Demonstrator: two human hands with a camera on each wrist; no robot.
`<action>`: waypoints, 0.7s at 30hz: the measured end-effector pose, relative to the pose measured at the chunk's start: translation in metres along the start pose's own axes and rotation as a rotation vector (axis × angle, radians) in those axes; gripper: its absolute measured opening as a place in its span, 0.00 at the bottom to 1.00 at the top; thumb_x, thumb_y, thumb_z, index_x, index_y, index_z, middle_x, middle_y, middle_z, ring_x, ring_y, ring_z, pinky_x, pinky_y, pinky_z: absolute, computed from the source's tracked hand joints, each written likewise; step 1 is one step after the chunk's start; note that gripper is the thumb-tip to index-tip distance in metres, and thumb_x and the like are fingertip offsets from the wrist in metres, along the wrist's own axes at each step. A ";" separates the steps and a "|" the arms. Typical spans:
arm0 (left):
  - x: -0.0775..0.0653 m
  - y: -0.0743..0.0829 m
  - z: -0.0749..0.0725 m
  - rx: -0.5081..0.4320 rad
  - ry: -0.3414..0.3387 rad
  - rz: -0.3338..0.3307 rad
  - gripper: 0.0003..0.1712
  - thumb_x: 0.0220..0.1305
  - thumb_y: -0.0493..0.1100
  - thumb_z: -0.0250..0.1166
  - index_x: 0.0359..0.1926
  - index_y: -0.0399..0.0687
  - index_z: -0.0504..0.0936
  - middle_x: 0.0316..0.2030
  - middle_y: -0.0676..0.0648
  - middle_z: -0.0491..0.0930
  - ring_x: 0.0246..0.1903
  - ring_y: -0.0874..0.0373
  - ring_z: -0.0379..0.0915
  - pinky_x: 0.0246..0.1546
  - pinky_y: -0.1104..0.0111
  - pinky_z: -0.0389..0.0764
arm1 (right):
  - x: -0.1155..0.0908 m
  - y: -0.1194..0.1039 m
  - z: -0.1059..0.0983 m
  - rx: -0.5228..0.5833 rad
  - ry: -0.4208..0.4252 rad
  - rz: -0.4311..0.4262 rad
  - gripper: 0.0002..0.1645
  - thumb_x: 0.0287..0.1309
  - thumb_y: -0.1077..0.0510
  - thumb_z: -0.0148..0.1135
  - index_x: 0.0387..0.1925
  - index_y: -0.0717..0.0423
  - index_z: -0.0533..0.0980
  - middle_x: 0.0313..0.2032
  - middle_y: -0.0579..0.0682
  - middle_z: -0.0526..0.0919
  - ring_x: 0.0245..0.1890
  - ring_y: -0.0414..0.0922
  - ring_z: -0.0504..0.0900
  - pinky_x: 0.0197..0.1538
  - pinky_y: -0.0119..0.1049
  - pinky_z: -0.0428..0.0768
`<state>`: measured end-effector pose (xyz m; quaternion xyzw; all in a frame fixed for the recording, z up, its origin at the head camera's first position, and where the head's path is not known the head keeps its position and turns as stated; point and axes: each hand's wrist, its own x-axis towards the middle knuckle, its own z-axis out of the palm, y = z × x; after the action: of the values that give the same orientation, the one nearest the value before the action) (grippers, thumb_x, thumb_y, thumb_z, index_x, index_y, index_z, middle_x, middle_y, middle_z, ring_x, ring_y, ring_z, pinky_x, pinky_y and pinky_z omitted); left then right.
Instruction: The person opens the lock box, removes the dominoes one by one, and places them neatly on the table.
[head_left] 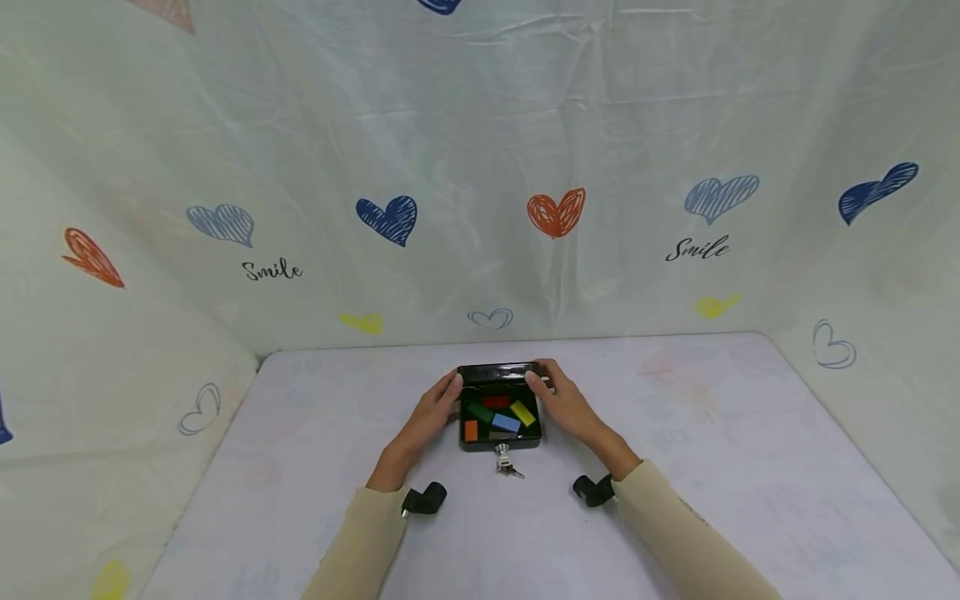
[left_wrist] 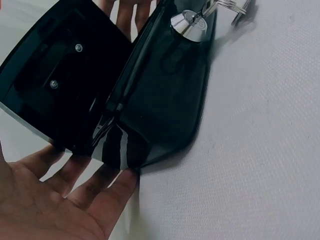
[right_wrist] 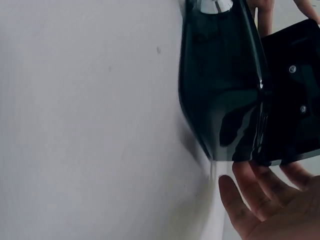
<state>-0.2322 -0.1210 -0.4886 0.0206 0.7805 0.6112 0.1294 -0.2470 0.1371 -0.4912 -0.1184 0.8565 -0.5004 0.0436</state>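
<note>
A small black cash box point(head_left: 500, 446) stands on the table with its lid point(head_left: 495, 374) raised. Inside lie several coloured blocks, among them a blue block point(head_left: 506, 422), a yellow block point(head_left: 522, 412) and an orange block point(head_left: 471, 431). Keys point(head_left: 512, 472) hang from the silver lock point(left_wrist: 189, 26) at the front. My left hand point(head_left: 435, 407) grips the lid's left end, with its other fingertips against the box side in the left wrist view. At the opposite end my right hand point(head_left: 564, 404) holds the lid, thumb in front at the corner and fingers behind.
The white table point(head_left: 337, 400) reaches back to a hanging white sheet point(head_left: 465, 275) printed with hearts and "Smile". Black wrist cameras, one on the left wrist point(head_left: 425, 498) and one on the right point(head_left: 593, 490), jut inward over the table.
</note>
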 end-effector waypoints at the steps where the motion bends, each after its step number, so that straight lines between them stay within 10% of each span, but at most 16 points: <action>1: 0.000 0.000 0.000 -0.009 -0.002 0.002 0.44 0.84 0.64 0.46 0.84 0.41 0.53 0.82 0.34 0.54 0.79 0.36 0.53 0.77 0.42 0.66 | 0.000 -0.001 0.001 0.005 0.001 0.002 0.32 0.84 0.43 0.45 0.74 0.61 0.63 0.67 0.66 0.76 0.66 0.63 0.76 0.69 0.63 0.77; 21: 0.002 0.000 0.004 -0.110 -0.004 -0.015 0.44 0.85 0.65 0.41 0.83 0.36 0.53 0.81 0.33 0.54 0.79 0.36 0.54 0.77 0.43 0.66 | -0.002 -0.006 0.007 0.062 0.034 0.079 0.36 0.87 0.40 0.26 0.72 0.63 0.64 0.58 0.67 0.77 0.61 0.61 0.76 0.68 0.58 0.79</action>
<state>-0.2332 -0.1173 -0.4899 0.0088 0.7457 0.6521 0.1367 -0.2423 0.1287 -0.4892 -0.0748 0.8451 -0.5267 0.0526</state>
